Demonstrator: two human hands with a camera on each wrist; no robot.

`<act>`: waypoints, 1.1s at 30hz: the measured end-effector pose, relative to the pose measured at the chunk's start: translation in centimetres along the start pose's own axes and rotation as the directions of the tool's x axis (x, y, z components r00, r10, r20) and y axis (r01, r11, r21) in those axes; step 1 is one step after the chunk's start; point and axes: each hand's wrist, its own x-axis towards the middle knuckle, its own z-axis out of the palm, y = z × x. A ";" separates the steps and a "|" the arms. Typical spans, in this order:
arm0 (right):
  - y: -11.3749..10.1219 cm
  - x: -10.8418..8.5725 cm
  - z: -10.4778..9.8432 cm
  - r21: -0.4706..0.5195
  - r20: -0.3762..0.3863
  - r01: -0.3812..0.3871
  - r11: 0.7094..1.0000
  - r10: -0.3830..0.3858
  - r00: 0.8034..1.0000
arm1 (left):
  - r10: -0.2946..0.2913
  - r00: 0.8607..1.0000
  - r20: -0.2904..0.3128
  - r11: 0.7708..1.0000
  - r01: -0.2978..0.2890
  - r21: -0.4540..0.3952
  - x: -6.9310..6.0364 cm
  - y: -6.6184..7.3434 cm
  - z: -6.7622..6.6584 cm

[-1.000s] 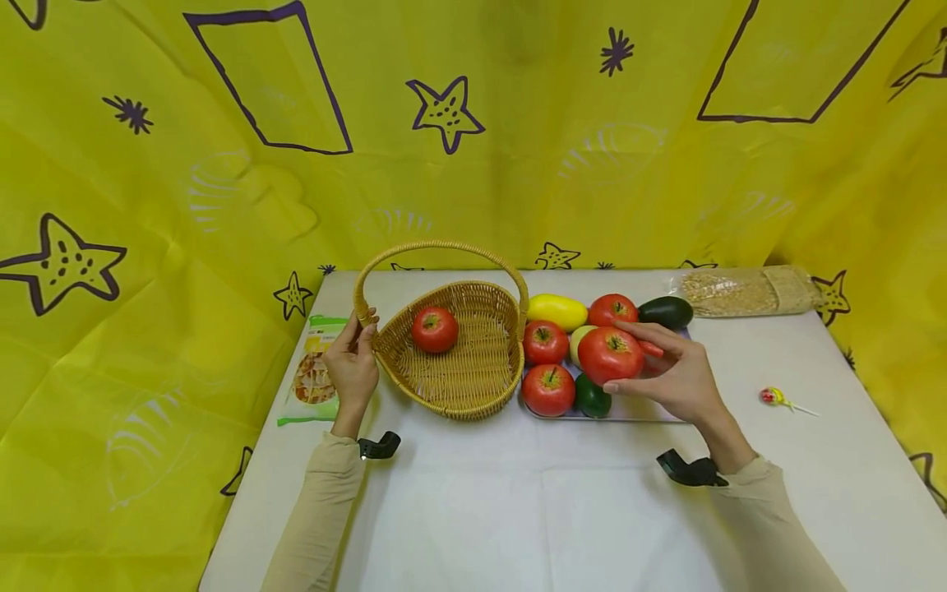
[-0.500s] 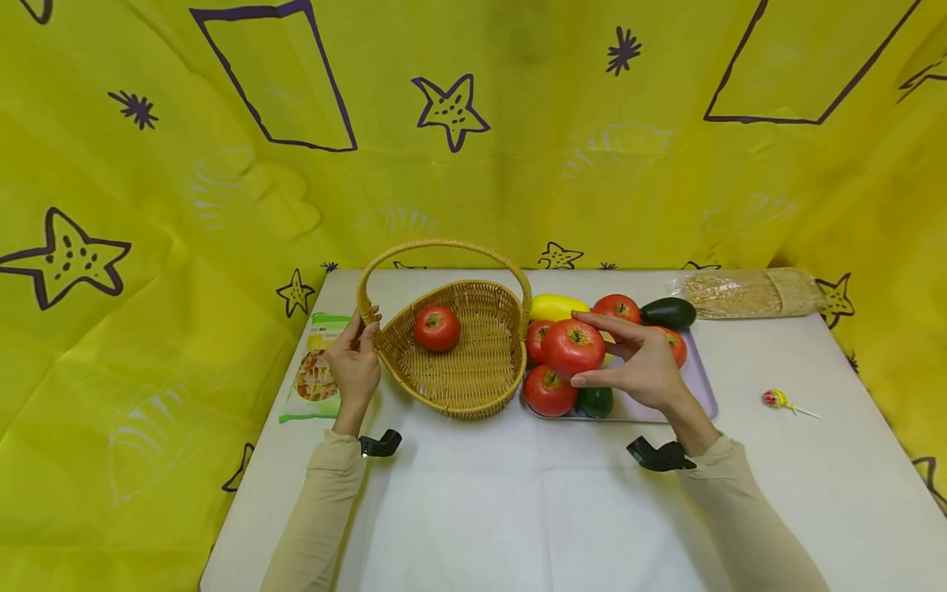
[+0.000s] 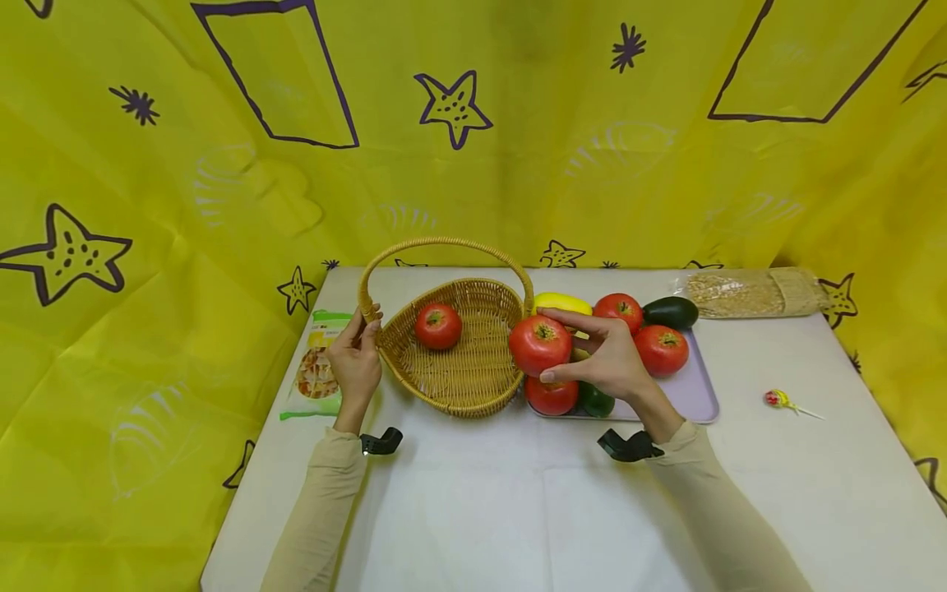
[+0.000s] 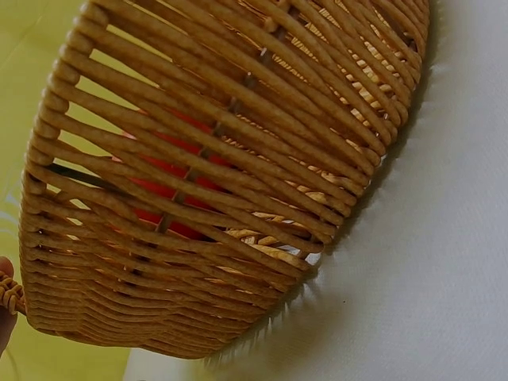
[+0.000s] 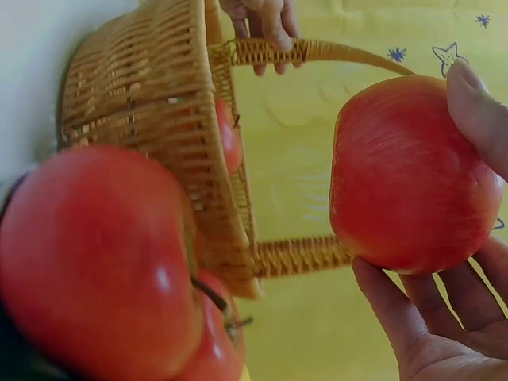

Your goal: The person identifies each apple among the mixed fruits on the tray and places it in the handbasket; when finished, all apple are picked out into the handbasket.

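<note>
My right hand [image 3: 608, 362] pinches a red apple [image 3: 540, 345] between thumb and fingers, raised at the right rim of the wicker basket [image 3: 473, 386]. The right wrist view shows this apple [image 5: 413, 175] held clear of the basket, with the thumb on one side and fingers on the other. With my left hand [image 3: 355, 370] I grip the base of the basket's arched handle [image 3: 444, 242] on its left side. One apple [image 3: 438, 326] lies inside the basket; through the weave in the left wrist view its red side [image 4: 178, 182] shows. Most of the left hand is outside that view.
Right of the basket, a pale purple tray [image 3: 695, 395] bears more apples [image 3: 661, 351], a yellow oblong fruit [image 3: 564, 303] and dark green ones [image 3: 670, 313]. A green food packet [image 3: 314, 378] lies left, a lollipop [image 3: 778, 399] far right, a bag of grain [image 3: 755, 293] behind.
My right hand has carried the apple leftward from above the tray to the basket's right rim. The left hand keeps its grip on the handle, and the basket has hardly moved.
</note>
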 end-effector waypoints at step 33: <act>0.6 4.4 7.1 0.133 0.101 0.024 0.991 -0.038 0.994 | -0.014 1.000 -0.015 1.000 0.014 0.028 0.0 1.0 0.3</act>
